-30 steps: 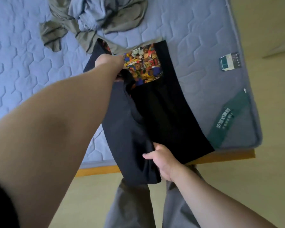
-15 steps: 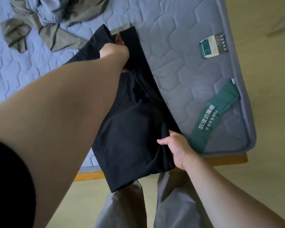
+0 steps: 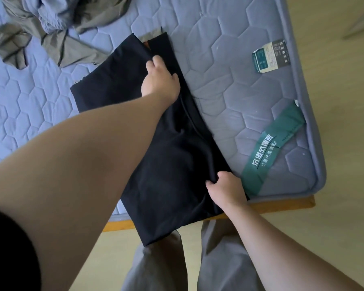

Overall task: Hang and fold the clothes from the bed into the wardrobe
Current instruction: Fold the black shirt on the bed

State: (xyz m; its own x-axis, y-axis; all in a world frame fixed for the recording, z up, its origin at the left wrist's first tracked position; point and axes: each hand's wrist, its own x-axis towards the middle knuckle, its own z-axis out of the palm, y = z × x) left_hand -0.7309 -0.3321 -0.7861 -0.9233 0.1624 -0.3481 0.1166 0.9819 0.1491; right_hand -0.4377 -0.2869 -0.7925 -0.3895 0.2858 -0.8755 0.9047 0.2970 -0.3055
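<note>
Head view: black garment [image 3: 170, 164] lies folded at frame centre on the mattress [image 3: 229, 80], its lower end overhanging the edge. Left hand [image 3: 159, 80] sits on its upper part, fingers bent down; grasp cannot be told. Right hand [image 3: 225, 190] pinches the lower right edge. Crumpled clothes [image 3: 61, 22] upper left.

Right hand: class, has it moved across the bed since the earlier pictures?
Yes. The right hand, gripping the black garment by its edge, has moved right, closing on the fixed green mattress label.
</note>
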